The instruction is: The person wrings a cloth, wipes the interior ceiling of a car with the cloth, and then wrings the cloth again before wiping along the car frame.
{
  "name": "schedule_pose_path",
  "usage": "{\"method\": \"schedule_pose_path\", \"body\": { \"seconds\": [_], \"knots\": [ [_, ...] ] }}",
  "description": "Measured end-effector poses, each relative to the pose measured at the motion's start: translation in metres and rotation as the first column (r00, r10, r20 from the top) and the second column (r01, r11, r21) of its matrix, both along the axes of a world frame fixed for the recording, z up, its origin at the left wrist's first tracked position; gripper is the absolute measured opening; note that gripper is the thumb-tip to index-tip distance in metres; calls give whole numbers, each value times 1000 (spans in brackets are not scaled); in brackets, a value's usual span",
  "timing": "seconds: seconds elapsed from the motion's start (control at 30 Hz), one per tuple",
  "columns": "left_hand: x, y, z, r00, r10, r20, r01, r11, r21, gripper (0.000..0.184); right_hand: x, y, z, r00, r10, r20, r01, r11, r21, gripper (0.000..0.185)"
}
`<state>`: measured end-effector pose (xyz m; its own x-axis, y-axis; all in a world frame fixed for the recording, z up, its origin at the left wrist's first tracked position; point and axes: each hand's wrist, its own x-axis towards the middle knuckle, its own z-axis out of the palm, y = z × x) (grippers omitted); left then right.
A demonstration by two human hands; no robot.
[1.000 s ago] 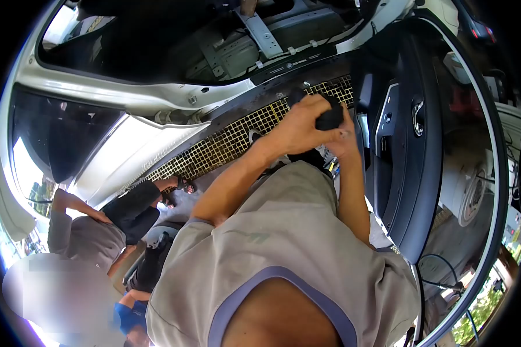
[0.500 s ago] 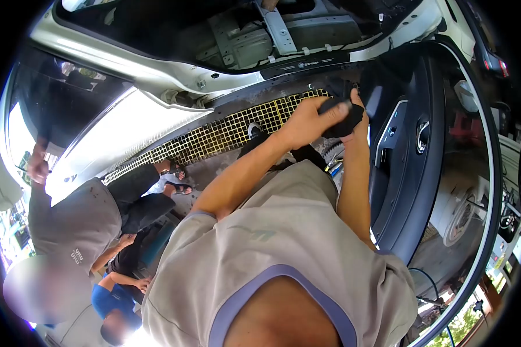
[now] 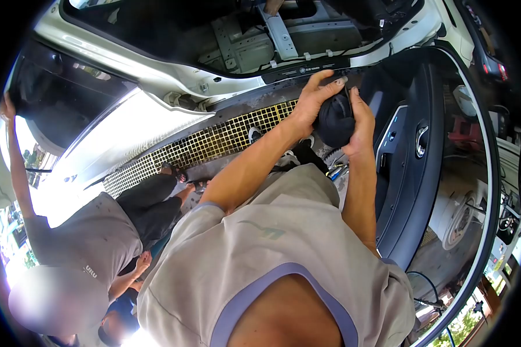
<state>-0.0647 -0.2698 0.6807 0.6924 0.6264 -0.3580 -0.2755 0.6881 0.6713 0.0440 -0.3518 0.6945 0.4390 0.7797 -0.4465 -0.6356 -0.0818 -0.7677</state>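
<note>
Between my two hands is a black rounded item [image 3: 336,120] with folds or layers on its surface; its exact kind I cannot make out. My left hand [image 3: 319,99] grips it from the left, thumb laid over its upper end. On the other side my right hand [image 3: 360,122] holds its right edge, thumb pointing up. Both are in front of the open car's door sill [image 3: 307,70], with the black door panel [image 3: 414,150] just right of my right hand.
A yellow floor grating [image 3: 214,137] runs below the sill. To the left, a person in a grey shirt [image 3: 92,231] reaches a hand [image 3: 7,108] to the white car's dark glass [image 3: 69,104]. Another person in blue [image 3: 121,312] is partly hidden behind. A door handle [image 3: 422,141] shows at right.
My hands have turned the black item, which now shows a rounder shape, and the left fingers have shifted up its edge. The person at left has stretched an arm farther up the glass.
</note>
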Motion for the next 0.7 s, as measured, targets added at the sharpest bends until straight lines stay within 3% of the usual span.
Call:
{"method": "schedule_pose_path", "body": {
  "seconds": [0.07, 0.17, 0.2, 0.27, 0.33, 0.37, 0.4, 0.53, 0.67, 0.7],
  "knots": [
    [0, 3, -6, 988, -49, 145, 58, 996, -62, 78, -5, 4, 4, 996, 56, 71, -55, 998, -19, 43],
    [-4, 6, -18, 932, -85, 352, 149, 976, -159, 88, -5, 10, 2, 994, 103, 29, -101, 994, -50, 53],
    [-5, 8, -16, 907, -106, 409, 178, 974, -143, 91, -5, 11, -8, 916, 162, 368, -146, 987, -70, 67],
    [-7, 13, -14, 864, -148, 481, 219, 971, -95, 89, -6, 13, -9, 788, 130, 602, -33, 985, -170, 76],
    [-4, 14, -13, 896, -222, 385, 191, 975, 117, 74, -10, 17, -6, 595, 124, 794, 104, 968, -230, 87],
    [-3, 14, -13, 911, -247, 331, 179, 958, 223, 67, -13, 17, -3, 584, 151, 798, 116, 957, -266, 87],
    [0, 12, -13, 937, -245, 251, 210, 965, 156, 54, -16, 16, 0, 573, 180, 800, 124, 945, -301, 86],
    [4, 7, -21, 963, -182, 200, 189, 982, -17, 41, -13, 20, -1, 481, 375, 792, 122, 866, -484, 82],
    [11, 4, -40, 976, -130, 177, 149, 984, -97, 53, -14, 22, -9, 202, 432, 879, 257, 842, -474, 81],
    [12, 5, -44, 971, -126, 201, 148, 984, -98, 52, -16, 22, -5, 230, 422, 877, 252, 844, -472, 82]
  ]
}}
